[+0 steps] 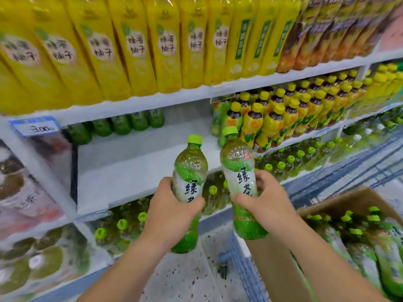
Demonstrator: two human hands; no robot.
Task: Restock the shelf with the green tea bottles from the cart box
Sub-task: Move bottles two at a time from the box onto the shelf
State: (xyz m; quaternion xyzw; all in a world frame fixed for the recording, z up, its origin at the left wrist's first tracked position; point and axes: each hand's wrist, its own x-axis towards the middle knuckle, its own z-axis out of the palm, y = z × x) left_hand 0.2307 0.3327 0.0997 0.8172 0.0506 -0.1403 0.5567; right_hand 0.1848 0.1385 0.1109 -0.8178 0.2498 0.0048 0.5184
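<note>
My left hand (pixel 172 209) grips one green tea bottle (pixel 189 171) by its middle, upright with its lime cap up. My right hand (pixel 265 200) grips a second green tea bottle (pixel 237 168), tilted slightly left. Both bottles hover in front of the white middle shelf (pixel 130 171), whose front part is bare. A few green tea bottles (pixel 117 125) stand at the back of that shelf. The cardboard cart box (pixel 340 201) at lower right holds several more green tea bottles (pixel 357 234).
Yellow drink bottles (pixel 135 51) fill the top shelf. Yellow-capped dark tea bottles (pixel 290 114) crowd the middle shelf's right side. Green-capped bottles (pixel 122 225) line the shelf below. A blue price tag (pixel 35 127) hangs at left. The blue cart frame (pixel 242 264) stands on speckled floor.
</note>
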